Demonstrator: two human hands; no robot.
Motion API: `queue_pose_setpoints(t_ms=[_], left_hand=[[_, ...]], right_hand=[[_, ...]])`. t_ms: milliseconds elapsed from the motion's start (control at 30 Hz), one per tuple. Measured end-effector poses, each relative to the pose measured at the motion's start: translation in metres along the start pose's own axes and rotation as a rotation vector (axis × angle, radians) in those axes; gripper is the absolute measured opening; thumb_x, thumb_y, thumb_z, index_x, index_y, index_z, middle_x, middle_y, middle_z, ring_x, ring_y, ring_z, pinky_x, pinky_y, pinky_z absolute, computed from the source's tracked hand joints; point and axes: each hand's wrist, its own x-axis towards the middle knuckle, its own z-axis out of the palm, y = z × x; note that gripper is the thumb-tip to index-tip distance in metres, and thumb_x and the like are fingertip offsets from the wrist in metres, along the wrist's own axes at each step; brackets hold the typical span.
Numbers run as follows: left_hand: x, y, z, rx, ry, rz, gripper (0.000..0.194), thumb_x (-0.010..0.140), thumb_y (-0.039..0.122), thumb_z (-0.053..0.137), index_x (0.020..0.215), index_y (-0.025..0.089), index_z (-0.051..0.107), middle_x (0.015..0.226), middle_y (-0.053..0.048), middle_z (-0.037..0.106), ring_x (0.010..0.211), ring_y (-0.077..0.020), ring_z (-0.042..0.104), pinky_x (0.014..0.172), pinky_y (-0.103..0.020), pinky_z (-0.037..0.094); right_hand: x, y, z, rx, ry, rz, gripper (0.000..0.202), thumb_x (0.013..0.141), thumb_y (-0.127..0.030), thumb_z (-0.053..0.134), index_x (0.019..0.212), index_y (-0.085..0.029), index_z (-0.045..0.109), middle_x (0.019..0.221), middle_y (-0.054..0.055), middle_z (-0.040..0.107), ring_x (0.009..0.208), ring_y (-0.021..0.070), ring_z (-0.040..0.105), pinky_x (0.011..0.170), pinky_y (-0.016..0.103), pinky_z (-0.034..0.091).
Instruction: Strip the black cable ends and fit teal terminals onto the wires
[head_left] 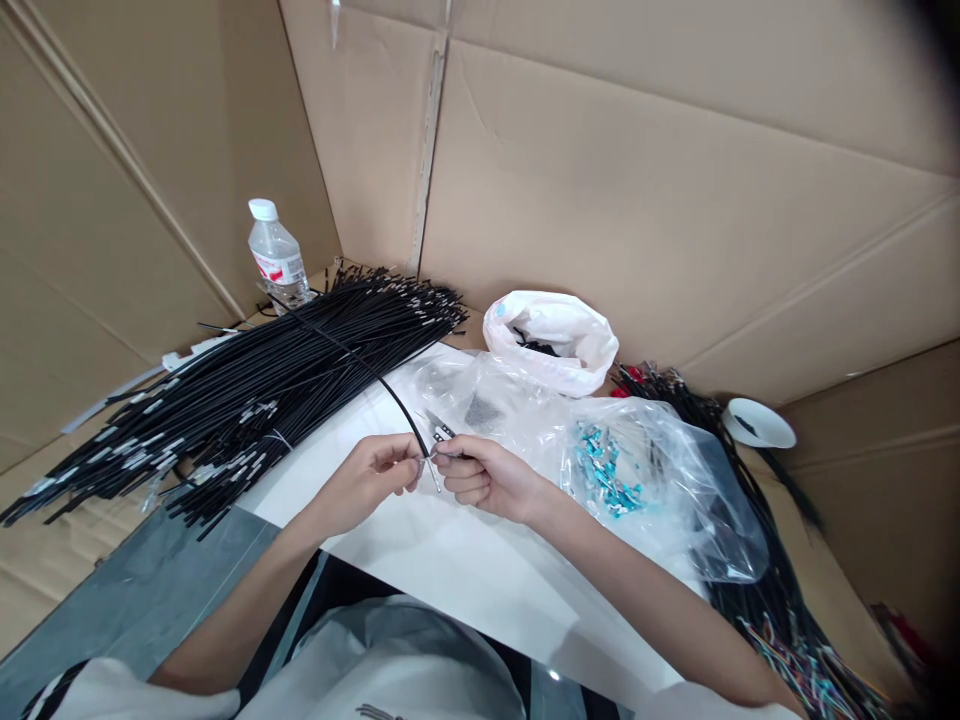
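Note:
My left hand (375, 478) is closed on a black cable (390, 392) near its end, over the white table (480, 570). The cable arcs up and left across the pile. Right beside it, my right hand (480, 475) is closed round a small dark metal tool (444, 432), whose two blades point up and left. My fingertips nearly meet at the cable end, where a thin light tip (435, 482) sticks out downward. Whether the tool touches the cable is too small to tell.
A large pile of black cables (300, 370) lies left, with a bottle (276, 255) behind. Beyond my hands stands a white bag (551, 340). A clear plastic bag with teal parts (607, 470) lies right, near a white bowl (759, 424) and more dark cables (757, 540). Cardboard walls surround the table.

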Motion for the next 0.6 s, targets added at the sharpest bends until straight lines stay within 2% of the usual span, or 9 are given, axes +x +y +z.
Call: queue_pose_setpoints(t_ms=[100, 233, 300, 367, 467, 533, 600], left_hand=[[-0.001, 0.001, -0.002, 0.301, 0.056, 0.123, 0.019, 0.089, 0.027, 0.047, 0.071, 0.019, 0.050, 0.067, 0.002, 0.051, 0.065, -0.0132, 0.047, 0.063, -0.026, 0.039], [-0.004, -0.008, -0.001, 0.720, 0.182, 0.328, 0.008, 0.087, 0.019, 0.048, 0.080, 0.020, 0.052, 0.073, 0.001, 0.057, 0.066, -0.0135, 0.051, 0.064, -0.028, 0.036], [-0.005, -0.012, 0.000, 0.799, 0.210, 0.354, 0.008, 0.090, 0.020, 0.049, 0.085, 0.020, 0.055, 0.077, 0.000, 0.061, 0.070, -0.0150, 0.056, 0.065, -0.029, 0.037], [-0.006, -0.013, 0.000, 0.741, 0.238, 0.322, 0.007, 0.094, 0.026, 0.051, 0.094, 0.021, 0.057, 0.088, -0.002, 0.066, 0.080, -0.0172, 0.061, 0.071, -0.030, 0.041], [-0.010, 0.000, -0.006, 0.459, 0.339, 0.318, 0.019, 0.096, 0.037, 0.057, 0.108, 0.023, 0.054, 0.106, -0.006, 0.065, 0.097, -0.0203, 0.062, 0.084, -0.033, 0.046], [-0.018, 0.016, -0.014, 0.212, 0.381, 0.371, 0.026, 0.094, 0.049, 0.058, 0.099, 0.024, 0.052, 0.097, -0.005, 0.062, 0.093, -0.0208, 0.061, 0.086, -0.035, 0.048], [-0.031, 0.031, -0.026, 0.025, 0.362, 0.366, 0.046, 0.088, 0.070, 0.053, 0.084, 0.025, 0.045, 0.078, -0.003, 0.055, 0.077, -0.0209, 0.057, 0.079, -0.038, 0.050]], right_hand=[[-0.001, 0.002, 0.004, -0.021, 0.034, -0.058, 0.031, 0.077, -0.037, 0.073, 0.071, -0.018, 0.050, 0.047, -0.016, 0.017, 0.043, 0.0042, 0.006, 0.039, 0.021, 0.007], [-0.001, 0.004, 0.008, -0.049, 0.105, -0.154, 0.048, 0.073, -0.043, 0.079, 0.063, -0.021, 0.038, 0.048, -0.015, 0.017, 0.044, 0.0032, 0.007, 0.040, 0.021, 0.006], [0.000, 0.004, 0.008, -0.060, 0.139, -0.201, 0.052, 0.073, -0.045, 0.081, 0.062, -0.022, 0.035, 0.049, -0.015, 0.017, 0.045, 0.0030, 0.007, 0.040, 0.021, 0.006], [0.000, 0.003, 0.008, -0.067, 0.160, -0.238, 0.052, 0.073, -0.046, 0.081, 0.062, -0.021, 0.036, 0.050, -0.015, 0.016, 0.045, 0.0031, 0.006, 0.040, 0.021, 0.006], [-0.002, 0.000, 0.007, -0.077, 0.168, -0.274, 0.053, 0.075, -0.046, 0.080, 0.062, -0.021, 0.035, 0.051, -0.015, 0.015, 0.045, 0.0033, 0.006, 0.040, 0.021, 0.005], [-0.002, -0.002, 0.007, -0.097, 0.163, -0.291, 0.053, 0.076, -0.046, 0.080, 0.063, -0.022, 0.034, 0.051, -0.014, 0.016, 0.045, 0.0033, 0.006, 0.040, 0.021, 0.005], [-0.001, -0.003, 0.006, -0.126, 0.148, -0.297, 0.052, 0.078, -0.046, 0.079, 0.064, -0.022, 0.034, 0.051, -0.014, 0.017, 0.045, 0.0032, 0.007, 0.040, 0.021, 0.005]])
